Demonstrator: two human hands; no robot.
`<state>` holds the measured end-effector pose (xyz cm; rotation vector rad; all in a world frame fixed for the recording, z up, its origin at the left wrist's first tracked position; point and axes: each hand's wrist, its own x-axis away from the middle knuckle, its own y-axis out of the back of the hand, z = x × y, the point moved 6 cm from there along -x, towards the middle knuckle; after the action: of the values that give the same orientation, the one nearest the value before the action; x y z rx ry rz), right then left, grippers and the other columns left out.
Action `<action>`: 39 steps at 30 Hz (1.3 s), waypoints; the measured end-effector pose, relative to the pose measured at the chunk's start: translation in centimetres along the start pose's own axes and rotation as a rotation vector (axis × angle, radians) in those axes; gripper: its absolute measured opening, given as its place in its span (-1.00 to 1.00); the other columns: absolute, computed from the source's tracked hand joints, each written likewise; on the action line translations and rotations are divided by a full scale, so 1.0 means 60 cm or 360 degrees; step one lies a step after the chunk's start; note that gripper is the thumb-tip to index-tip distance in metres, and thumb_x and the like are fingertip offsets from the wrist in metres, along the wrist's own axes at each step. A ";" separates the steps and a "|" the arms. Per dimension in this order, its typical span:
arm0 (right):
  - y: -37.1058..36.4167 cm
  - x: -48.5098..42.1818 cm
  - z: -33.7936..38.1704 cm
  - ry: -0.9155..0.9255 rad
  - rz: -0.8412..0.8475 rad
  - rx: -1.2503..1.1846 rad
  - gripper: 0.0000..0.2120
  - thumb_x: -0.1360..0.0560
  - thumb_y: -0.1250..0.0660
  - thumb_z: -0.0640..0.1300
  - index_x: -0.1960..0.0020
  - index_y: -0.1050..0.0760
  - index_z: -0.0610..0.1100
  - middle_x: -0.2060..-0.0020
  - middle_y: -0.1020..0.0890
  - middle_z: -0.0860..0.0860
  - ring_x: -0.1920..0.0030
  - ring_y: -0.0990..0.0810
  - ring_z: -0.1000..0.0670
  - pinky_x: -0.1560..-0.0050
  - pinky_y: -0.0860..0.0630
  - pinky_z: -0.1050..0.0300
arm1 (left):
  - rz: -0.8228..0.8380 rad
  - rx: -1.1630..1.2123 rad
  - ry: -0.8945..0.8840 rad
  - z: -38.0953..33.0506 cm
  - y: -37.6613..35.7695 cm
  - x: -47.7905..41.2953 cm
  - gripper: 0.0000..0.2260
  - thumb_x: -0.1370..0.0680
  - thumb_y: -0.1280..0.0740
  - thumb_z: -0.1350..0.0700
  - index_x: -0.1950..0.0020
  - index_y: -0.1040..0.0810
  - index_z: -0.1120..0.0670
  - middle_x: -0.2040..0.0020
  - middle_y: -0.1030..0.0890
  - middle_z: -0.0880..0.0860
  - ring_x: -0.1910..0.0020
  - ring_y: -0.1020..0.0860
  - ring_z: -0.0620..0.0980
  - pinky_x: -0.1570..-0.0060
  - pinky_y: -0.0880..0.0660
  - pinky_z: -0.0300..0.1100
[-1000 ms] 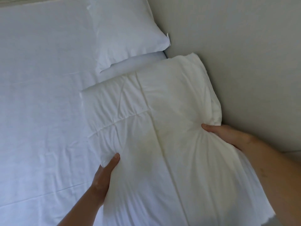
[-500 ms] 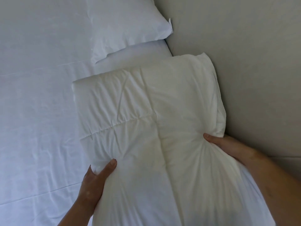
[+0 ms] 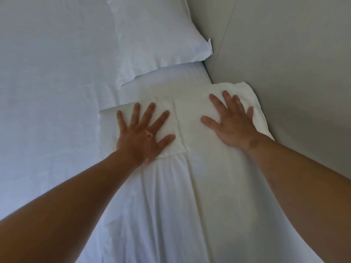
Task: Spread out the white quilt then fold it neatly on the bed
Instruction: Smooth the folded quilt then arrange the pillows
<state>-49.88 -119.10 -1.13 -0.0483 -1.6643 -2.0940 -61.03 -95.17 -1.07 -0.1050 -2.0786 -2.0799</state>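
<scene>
The white quilt [image 3: 190, 186] lies folded in a long strip along the right side of the bed [image 3: 47, 111], its far end just short of the pillow. My left hand [image 3: 144, 133] presses flat on the quilt's far left part, fingers spread. Flat on the far right part, by the bed's edge, is my right hand [image 3: 231, 122], its fingers also spread. A stitched seam runs down the quilt between the two hands. Neither hand grips the fabric.
A white pillow [image 3: 157, 38] lies at the head of the bed, beyond the quilt. A grey floor [image 3: 294, 63] runs along the bed's right edge. The white sheet stretches away to the left.
Both hands let go of the quilt's sides, where they pinched it, and now press flat on its far end. The quilt has dropped down flat onto the bed.
</scene>
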 end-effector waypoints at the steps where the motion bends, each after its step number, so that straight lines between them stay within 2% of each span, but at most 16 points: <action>1: -0.014 -0.017 -0.010 -0.0003 0.0001 -0.0007 -0.23 -0.44 0.08 0.57 -0.57 0.17 0.36 -0.63 0.17 0.13 -0.62 0.23 -0.04 -0.53 0.23 -0.37 | -0.0016 0.0031 0.0039 0.006 -0.015 -0.011 -0.34 -0.48 0.29 -0.50 -0.55 0.28 -0.34 -0.64 0.22 -0.09 -0.61 0.23 0.15 -0.43 0.19 0.43; 6: -0.094 -0.091 -0.042 0.0017 -0.0111 -0.0166 -0.24 -0.45 0.03 0.54 -0.58 0.09 0.32 -0.64 0.06 0.07 -0.63 0.14 -0.05 -0.55 0.21 -0.32 | -0.0133 0.0110 0.0143 0.011 -0.103 -0.058 -0.35 -0.49 0.26 -0.49 -0.56 0.22 -0.35 -0.65 0.14 -0.08 -0.61 0.17 0.16 -0.44 0.16 0.44; 9: -0.120 -0.135 -0.064 0.0004 -0.0280 -0.0385 -0.20 -0.45 -0.04 0.49 -0.61 -0.06 0.18 -0.63 -0.11 0.01 -0.62 -0.01 -0.03 -0.58 0.13 -0.22 | -0.0187 0.0185 0.0145 0.017 -0.145 -0.099 -0.36 -0.51 0.21 -0.49 -0.57 0.17 -0.35 -0.65 0.10 -0.07 -0.62 0.13 0.16 -0.45 0.18 0.43; 12: -0.119 -0.152 -0.074 0.0040 -0.0474 -0.0481 -0.28 -0.54 -0.14 0.38 -0.58 -0.19 0.04 -0.56 -0.28 -0.01 -0.57 -0.18 -0.04 -0.58 -0.01 -0.14 | -0.0266 0.0248 0.0149 0.019 -0.167 -0.118 -0.36 -0.52 0.18 -0.48 -0.57 0.15 -0.34 -0.65 0.08 -0.06 -0.62 0.11 0.17 -0.46 0.19 0.40; 16: -0.104 -0.131 -0.063 0.0056 -0.0469 -0.0462 -0.29 -0.55 -0.14 0.38 -0.59 -0.18 0.06 -0.57 -0.27 0.01 -0.57 -0.18 -0.03 -0.57 -0.04 -0.16 | -0.0171 0.0234 0.0156 0.019 -0.156 -0.101 -0.33 -0.50 0.19 -0.51 -0.57 0.18 -0.33 -0.65 0.12 -0.07 -0.62 0.15 0.16 -0.48 0.19 0.37; 20: -0.082 -0.070 -0.058 -0.0034 -0.0305 -0.0256 -0.20 -0.52 -0.06 0.45 -0.64 0.01 0.10 -0.64 -0.06 0.01 -0.63 0.01 -0.03 -0.59 0.11 -0.18 | 0.0077 0.0145 0.0145 0.014 -0.120 -0.060 -0.29 -0.46 0.18 -0.54 -0.56 0.22 -0.35 -0.64 0.21 -0.10 -0.61 0.21 0.13 -0.49 0.21 0.34; 25: -0.067 0.087 -0.056 -0.0093 -0.0079 -0.0293 -0.14 -0.52 -0.16 0.42 -0.65 0.11 0.10 -0.65 0.04 0.02 -0.63 0.07 0.00 -0.60 0.12 -0.12 | 0.0212 0.0348 0.0181 -0.039 -0.069 0.056 -0.32 -0.52 0.08 -0.46 -0.59 0.17 -0.30 -0.64 0.22 -0.05 -0.60 0.24 0.17 -0.49 0.18 0.34; 29: -0.103 0.276 -0.096 -0.0188 0.0049 -0.0232 -0.20 -0.53 -0.05 0.46 -0.63 0.13 0.17 -0.65 0.04 0.07 -0.63 0.08 0.05 -0.61 0.12 -0.06 | 0.0163 0.0378 -0.0066 -0.104 -0.077 0.235 -0.32 -0.49 0.19 -0.48 -0.58 0.20 -0.31 -0.65 0.18 -0.03 -0.61 0.19 0.15 -0.49 0.12 0.34; 33: -0.137 0.422 -0.115 -0.0287 0.0053 -0.0188 -0.17 -0.49 0.09 0.47 -0.64 0.12 0.10 -0.65 0.01 0.04 -0.63 0.06 0.05 -0.61 0.12 -0.05 | 0.0272 0.0333 -0.0118 -0.124 -0.097 0.396 -0.27 -0.48 0.19 -0.51 -0.60 0.17 -0.28 -0.65 0.20 0.00 -0.61 0.22 0.16 -0.49 0.14 0.35; 36: -0.140 0.469 -0.103 -0.0323 -0.0002 -0.0162 -0.20 -0.55 0.09 0.42 -0.65 0.07 0.02 -0.64 -0.05 -0.03 -0.63 0.00 -0.03 -0.61 0.05 -0.10 | 0.0412 0.0261 -0.0159 -0.125 -0.104 0.463 -0.28 -0.50 0.16 -0.50 -0.59 0.23 -0.26 -0.63 0.27 -0.01 -0.59 0.32 0.15 -0.49 0.18 0.35; 39: -0.126 0.466 -0.082 -0.0403 -0.0009 -0.0157 -0.21 -0.57 0.00 0.38 -0.65 0.06 0.00 -0.63 -0.08 -0.08 -0.62 -0.05 -0.11 -0.58 -0.02 -0.19 | 0.0535 0.0227 -0.0159 -0.110 -0.082 0.470 -0.30 -0.52 0.14 -0.48 -0.58 0.27 -0.27 -0.63 0.30 -0.05 -0.58 0.35 0.12 -0.49 0.22 0.34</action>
<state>-76.39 -131.72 -0.77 -0.3544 -1.6996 -2.2493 -88.91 -104.34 -0.61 -0.5086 -2.0856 -1.7569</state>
